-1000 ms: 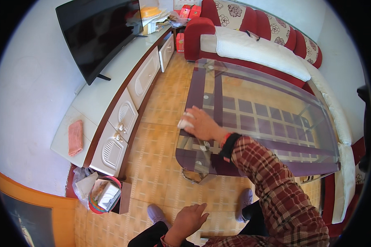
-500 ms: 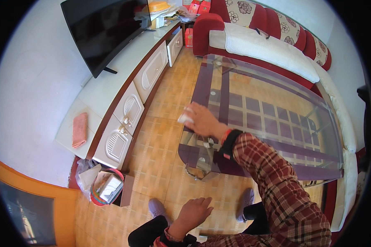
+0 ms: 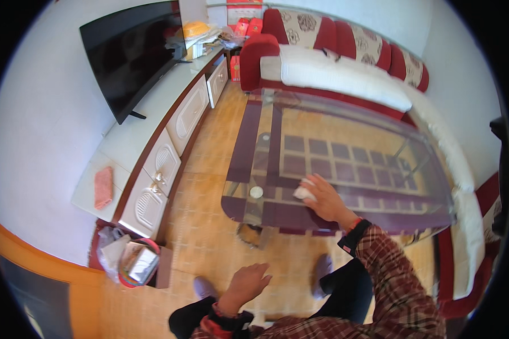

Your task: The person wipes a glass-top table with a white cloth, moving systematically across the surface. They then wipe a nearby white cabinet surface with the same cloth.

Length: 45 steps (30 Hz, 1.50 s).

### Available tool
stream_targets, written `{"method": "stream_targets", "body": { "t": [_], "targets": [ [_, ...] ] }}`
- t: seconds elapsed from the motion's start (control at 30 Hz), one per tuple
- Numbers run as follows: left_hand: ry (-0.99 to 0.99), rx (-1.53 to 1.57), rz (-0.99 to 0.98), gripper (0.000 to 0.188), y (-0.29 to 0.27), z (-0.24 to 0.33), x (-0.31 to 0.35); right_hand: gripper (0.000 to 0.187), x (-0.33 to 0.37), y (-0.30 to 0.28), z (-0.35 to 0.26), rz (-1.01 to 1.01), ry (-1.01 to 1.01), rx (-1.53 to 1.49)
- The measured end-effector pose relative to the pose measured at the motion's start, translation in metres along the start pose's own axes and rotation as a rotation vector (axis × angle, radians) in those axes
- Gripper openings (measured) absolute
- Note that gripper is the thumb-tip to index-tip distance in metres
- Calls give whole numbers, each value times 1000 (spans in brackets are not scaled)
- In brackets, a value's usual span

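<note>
My right hand (image 3: 326, 199) is over the near part of a glass-topped coffee table (image 3: 365, 219), its fingers closed on a small crumpled white tissue (image 3: 304, 191). The palm faces down, and hand and tissue appear to rest on the glass. Purple bands run along the table's edges, and a lower shelf with purple squares shows through the top. Short of the table's near edge, my left hand (image 3: 246, 288) hangs in the air above the floor. Its fingers are loosely stretched out, and nothing is in it.
A low white cabinet (image 3: 127, 148) with a television (image 3: 134, 53) and a folded pink towel (image 3: 103, 187) runs along the left. Below its near end sits a filled bin (image 3: 134, 279) beside a plastic bag (image 3: 110, 240). A red sofa (image 3: 260, 48) with white covers borders the far and right sides.
My right hand has moved with the tissue from the table's left edge rightward and nearer, over the near part of the glass. The whole view has shifted slightly. My left hand stays low and open.
</note>
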State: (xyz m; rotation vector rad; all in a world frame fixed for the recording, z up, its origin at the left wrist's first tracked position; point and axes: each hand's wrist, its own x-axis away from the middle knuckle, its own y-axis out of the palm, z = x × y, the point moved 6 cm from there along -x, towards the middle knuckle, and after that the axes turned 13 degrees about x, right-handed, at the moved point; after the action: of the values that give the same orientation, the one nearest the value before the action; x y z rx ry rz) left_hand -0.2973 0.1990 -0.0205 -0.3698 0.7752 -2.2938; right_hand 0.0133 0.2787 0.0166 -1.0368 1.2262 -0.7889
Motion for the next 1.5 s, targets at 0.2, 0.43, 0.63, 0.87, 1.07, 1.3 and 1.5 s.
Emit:
{"method": "stream_targets", "body": {
  "t": [0.2, 0.43, 0.63, 0.87, 1.07, 1.3, 1.5],
  "targets": [
    [89, 58, 78, 32, -7, 4, -1, 52, 19, -3, 82, -75, 442, 176],
    [100, 59, -19, 35, 7, 20, -14, 55, -67, 33, -127, -16, -223, -96],
    [75, 49, 70, 34, -10, 7, -11, 52, -152, 54, -71, -90, -289, -97],
    [41, 10, 78, 35, -7, -15, -18, 54, -218, 102, 76, -176, -17, -6],
    [-81, 27, 85, 40, -9, -28, -18, 55, -279, 119, 106, -137, 118, 95],
    [39, -3, 75, 35, -9, -9, -18, 53, -247, 111, -29, -53, -285, 18],
    [10, -33, -3, 35, 1, 1, -19, 49, -119, 36, -126, -25, -507, -191]
  ]
}}
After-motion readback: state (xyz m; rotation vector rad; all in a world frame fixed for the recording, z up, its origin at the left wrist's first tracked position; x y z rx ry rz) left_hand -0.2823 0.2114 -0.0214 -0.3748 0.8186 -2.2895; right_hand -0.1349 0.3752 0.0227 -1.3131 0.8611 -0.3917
